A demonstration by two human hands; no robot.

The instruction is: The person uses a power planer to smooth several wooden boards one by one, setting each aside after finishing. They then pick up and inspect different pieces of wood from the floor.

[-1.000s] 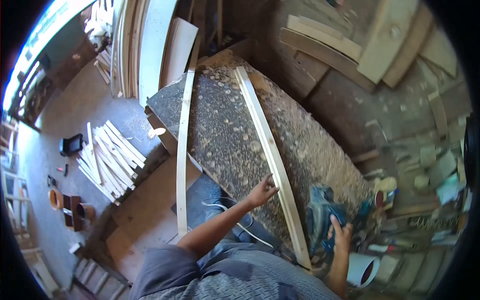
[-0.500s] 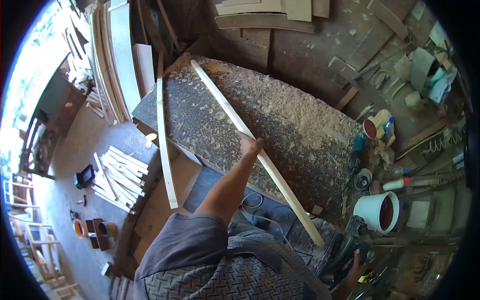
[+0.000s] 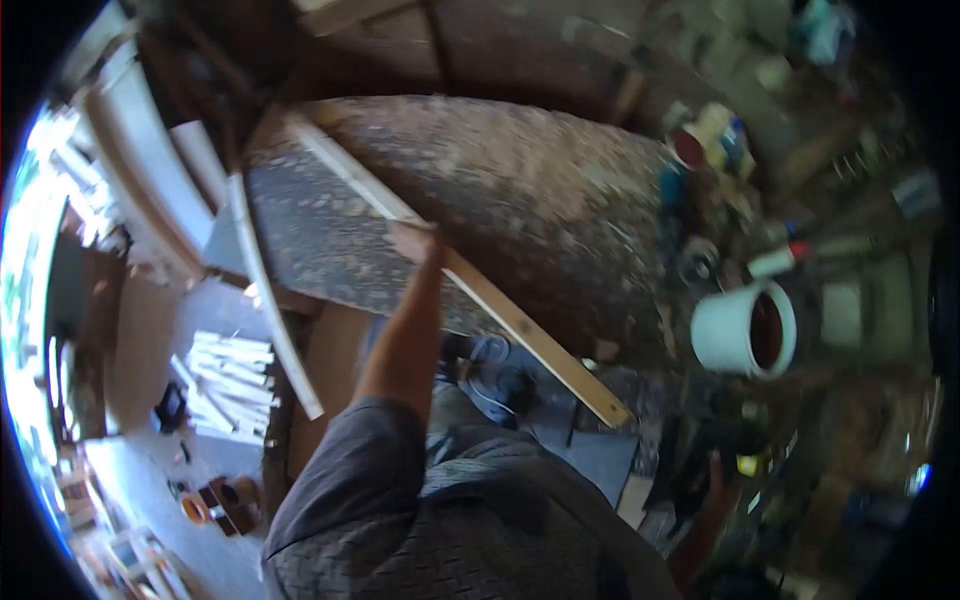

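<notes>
My left hand (image 3: 415,242) is closed around the middle of a long pale wooden strip (image 3: 515,322). The strip lies slantwise across a worn workbench (image 3: 340,230), its near end reaching past the bench's front edge. At the lower right, my right hand (image 3: 718,482) is in shadow and blurred, its fingers wrapped at a dark power tool (image 3: 735,432), perhaps a planer. A second wooden strip (image 3: 262,275) lies across the bench's left end, away from both hands.
Wood chips cover the bench top. A white bucket (image 3: 725,330), an angle grinder (image 3: 695,262) and a red-topped can (image 3: 686,150) are to the right. Cut white sticks (image 3: 230,385) are piled at left. Tall boards (image 3: 160,140) lean behind, and a cable crosses below the bench edge.
The head view has shifted and blurred. The held strip now shows a wider, browner side face; my left hand still grips it. The power tool and right hand have become darker and less distinct.
</notes>
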